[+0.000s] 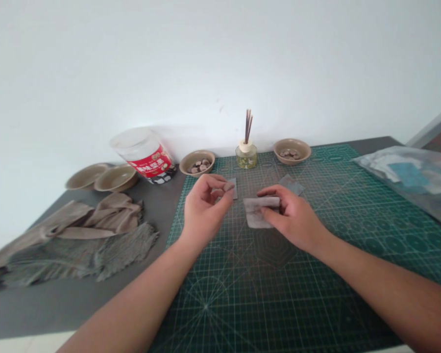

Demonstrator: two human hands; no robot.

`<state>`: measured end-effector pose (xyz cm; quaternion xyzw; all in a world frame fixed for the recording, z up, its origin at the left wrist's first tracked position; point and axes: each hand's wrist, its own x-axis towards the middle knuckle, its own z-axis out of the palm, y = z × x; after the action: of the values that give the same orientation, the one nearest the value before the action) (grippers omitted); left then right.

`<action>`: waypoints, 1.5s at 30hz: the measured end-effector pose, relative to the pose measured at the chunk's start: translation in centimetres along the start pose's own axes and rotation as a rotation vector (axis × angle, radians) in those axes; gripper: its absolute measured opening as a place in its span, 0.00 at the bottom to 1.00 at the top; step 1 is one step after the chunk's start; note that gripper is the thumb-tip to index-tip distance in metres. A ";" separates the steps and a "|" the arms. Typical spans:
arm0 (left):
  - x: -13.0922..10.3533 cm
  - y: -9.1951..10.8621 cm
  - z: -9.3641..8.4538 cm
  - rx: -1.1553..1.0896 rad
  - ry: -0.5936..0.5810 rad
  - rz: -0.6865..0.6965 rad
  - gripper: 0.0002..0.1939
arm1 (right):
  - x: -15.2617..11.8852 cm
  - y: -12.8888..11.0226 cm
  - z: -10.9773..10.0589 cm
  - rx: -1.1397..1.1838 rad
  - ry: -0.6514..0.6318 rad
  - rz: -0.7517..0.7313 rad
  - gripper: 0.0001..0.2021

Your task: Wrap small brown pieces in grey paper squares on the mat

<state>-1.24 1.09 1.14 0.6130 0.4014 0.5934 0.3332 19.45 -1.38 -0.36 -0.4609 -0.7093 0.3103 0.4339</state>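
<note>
My left hand pinches a small brownish disc between thumb and fingers, over the green cutting mat. To its right, my right hand grips a small grey cloth pouch by its right side. Behind my left hand a small translucent piece is partly hidden, and another lies behind my right hand. Brown discs fill part of the left bowl; a few more rest in the right bowl.
A reed diffuser stands between the bowls. At the left are a red-labelled tub, two tan bowls and crumpled cloths. A clear plastic bag with blue and white contents lies at the right.
</note>
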 end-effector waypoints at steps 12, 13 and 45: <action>0.0 -0.3 -0.2 0.093 -0.003 -0.036 0.12 | -0.7 0.6 0.8 0.066 -0.253 0.066 0.28; 0.0 -0.2 -0.2 0.112 -0.019 -0.051 0.11 | -0.6 0.5 0.5 -0.038 -0.215 0.018 0.29; -0.2 0.3 -0.9 0.922 -0.958 0.125 0.18 | -0.2 0.4 0.2 -0.462 -0.380 -0.252 0.02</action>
<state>-2.09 0.69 1.41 0.9107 0.3853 0.0412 0.1433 19.49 -1.38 -0.86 -0.3895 -0.8807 0.1654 0.2128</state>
